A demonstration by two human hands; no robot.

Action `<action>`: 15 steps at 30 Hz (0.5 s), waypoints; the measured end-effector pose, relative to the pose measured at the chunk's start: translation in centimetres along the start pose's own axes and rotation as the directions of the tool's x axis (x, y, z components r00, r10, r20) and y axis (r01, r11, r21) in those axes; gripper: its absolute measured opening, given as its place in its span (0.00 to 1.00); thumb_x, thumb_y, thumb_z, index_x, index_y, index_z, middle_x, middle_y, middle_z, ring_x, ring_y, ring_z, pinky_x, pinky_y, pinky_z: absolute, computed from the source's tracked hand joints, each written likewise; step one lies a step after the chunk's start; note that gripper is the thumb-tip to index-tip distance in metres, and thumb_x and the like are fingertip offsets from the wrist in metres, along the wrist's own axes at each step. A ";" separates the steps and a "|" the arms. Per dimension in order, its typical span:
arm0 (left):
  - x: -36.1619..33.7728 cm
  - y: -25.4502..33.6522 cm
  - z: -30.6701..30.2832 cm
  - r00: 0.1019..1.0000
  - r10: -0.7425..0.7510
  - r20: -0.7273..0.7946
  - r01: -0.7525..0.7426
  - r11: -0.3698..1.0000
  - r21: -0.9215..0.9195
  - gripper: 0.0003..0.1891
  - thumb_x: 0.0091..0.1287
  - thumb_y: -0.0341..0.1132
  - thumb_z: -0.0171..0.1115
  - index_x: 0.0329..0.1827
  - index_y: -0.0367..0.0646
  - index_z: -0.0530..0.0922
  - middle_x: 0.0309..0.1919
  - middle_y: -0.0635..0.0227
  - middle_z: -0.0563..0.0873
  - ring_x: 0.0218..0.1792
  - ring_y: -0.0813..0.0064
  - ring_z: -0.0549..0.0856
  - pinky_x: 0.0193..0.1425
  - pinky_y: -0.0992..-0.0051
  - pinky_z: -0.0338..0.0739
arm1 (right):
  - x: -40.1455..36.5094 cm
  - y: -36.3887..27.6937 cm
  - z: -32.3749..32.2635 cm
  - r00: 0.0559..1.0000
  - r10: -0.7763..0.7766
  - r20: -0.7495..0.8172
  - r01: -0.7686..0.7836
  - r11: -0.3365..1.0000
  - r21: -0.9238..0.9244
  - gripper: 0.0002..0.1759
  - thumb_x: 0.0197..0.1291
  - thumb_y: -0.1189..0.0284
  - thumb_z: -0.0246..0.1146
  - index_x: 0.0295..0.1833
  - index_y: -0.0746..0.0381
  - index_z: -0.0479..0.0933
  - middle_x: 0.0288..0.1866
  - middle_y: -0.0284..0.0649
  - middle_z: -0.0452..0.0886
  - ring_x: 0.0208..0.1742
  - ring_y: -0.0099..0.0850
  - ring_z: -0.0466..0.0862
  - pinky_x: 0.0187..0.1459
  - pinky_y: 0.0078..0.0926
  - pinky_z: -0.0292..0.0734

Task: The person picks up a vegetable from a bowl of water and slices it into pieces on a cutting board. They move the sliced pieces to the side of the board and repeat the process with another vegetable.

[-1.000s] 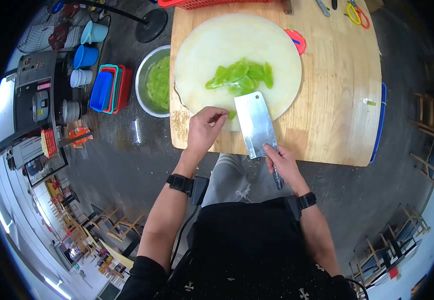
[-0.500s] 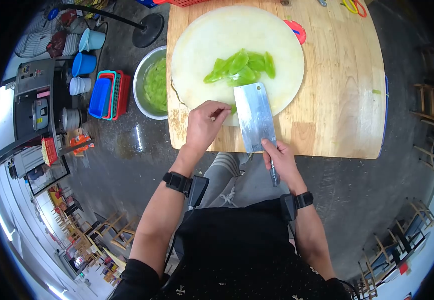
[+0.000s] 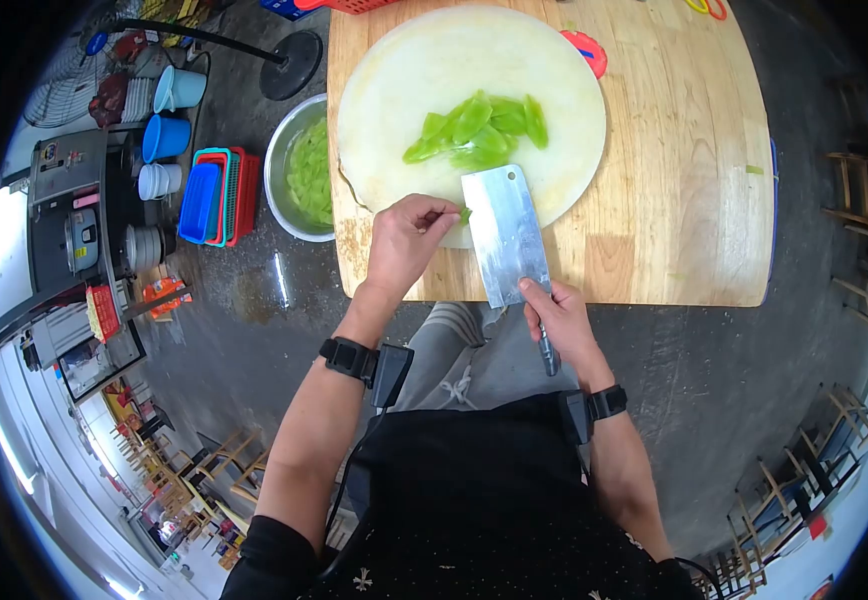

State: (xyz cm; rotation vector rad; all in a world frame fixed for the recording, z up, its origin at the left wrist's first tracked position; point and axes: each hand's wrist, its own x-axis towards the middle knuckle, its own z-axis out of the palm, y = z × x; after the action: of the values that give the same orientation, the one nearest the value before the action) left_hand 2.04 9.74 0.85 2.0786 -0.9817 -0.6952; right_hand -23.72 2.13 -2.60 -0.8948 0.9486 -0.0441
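My right hand (image 3: pixel 564 320) is wrapped round the handle of a cleaver (image 3: pixel 506 235), whose wide blade lies over the near edge of a round white cutting board (image 3: pixel 379 105). Just left of the blade, my left hand (image 3: pixel 404 240) is closed in a pinch at a small green vegetable piece (image 3: pixel 465 216). Most of that piece is hidden by the fingers and the blade. Beyond the blade, a loose pile of thin, pale green vegetable slices (image 3: pixel 479 130) rests on the board.
The board sits on a wooden table (image 3: pixel 674 200). At its left stands a metal bowl (image 3: pixel 272 185) of green slices. A red object (image 3: pixel 586 52) lies by the board's far right edge. Stacked baskets (image 3: pixel 244 195) and buckets (image 3: pixel 166 138) are on the floor at left.
The view has shifted slightly, so the board and slices appear a little higher. Both hands keep nearly the same pose, with the cleaver still in my right hand.
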 end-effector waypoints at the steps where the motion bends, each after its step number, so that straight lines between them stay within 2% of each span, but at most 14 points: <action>1: 0.0 0.0 -0.1 1.000 -0.003 0.011 0.003 1.000 0.004 0.07 0.72 0.27 0.76 0.49 0.34 0.92 0.40 0.64 0.95 0.41 0.79 0.93 0.48 0.76 0.89 | 0.0 0.2 0.1 1.000 -0.003 -0.005 0.003 1.000 0.012 0.20 0.81 0.57 0.67 0.37 0.58 0.80 0.21 0.28 0.77 0.20 0.17 0.74 0.23 0.21 0.68; 5: 0.2 0.0 -0.2 0.998 -0.056 0.041 0.057 0.998 -0.023 0.07 0.72 0.28 0.77 0.49 0.34 0.92 0.40 0.64 0.95 0.41 0.79 0.93 0.48 0.76 0.88 | -0.2 -0.3 0.0 1.000 -0.003 -0.006 0.003 1.000 -0.001 0.20 0.81 0.57 0.67 0.36 0.58 0.80 0.21 0.28 0.77 0.20 0.17 0.74 0.23 0.20 0.68; 10: 0.4 0.0 -0.2 0.998 -0.051 0.040 0.052 0.998 -0.026 0.08 0.72 0.28 0.77 0.49 0.34 0.92 0.39 0.65 0.95 0.40 0.80 0.92 0.48 0.77 0.88 | -0.5 -0.6 0.0 0.999 0.038 0.007 -0.038 0.999 -0.038 0.21 0.82 0.57 0.67 0.35 0.58 0.80 0.21 0.28 0.76 0.20 0.17 0.74 0.23 0.20 0.68; 15: 0.6 -0.3 -0.3 0.996 -0.067 0.050 0.069 0.997 -0.038 0.08 0.71 0.28 0.78 0.49 0.34 0.92 0.40 0.65 0.95 0.40 0.80 0.93 0.48 0.77 0.88 | -0.9 -0.3 0.3 1.000 0.014 -0.004 -0.014 0.998 -0.064 0.21 0.82 0.57 0.67 0.34 0.59 0.79 0.21 0.28 0.76 0.20 0.17 0.74 0.23 0.20 0.68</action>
State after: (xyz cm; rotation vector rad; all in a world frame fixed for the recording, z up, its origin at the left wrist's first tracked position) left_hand 2.75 9.53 0.71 2.0770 -0.9196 -0.7976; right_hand -23.88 2.47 -1.68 -0.9471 0.9644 -0.0033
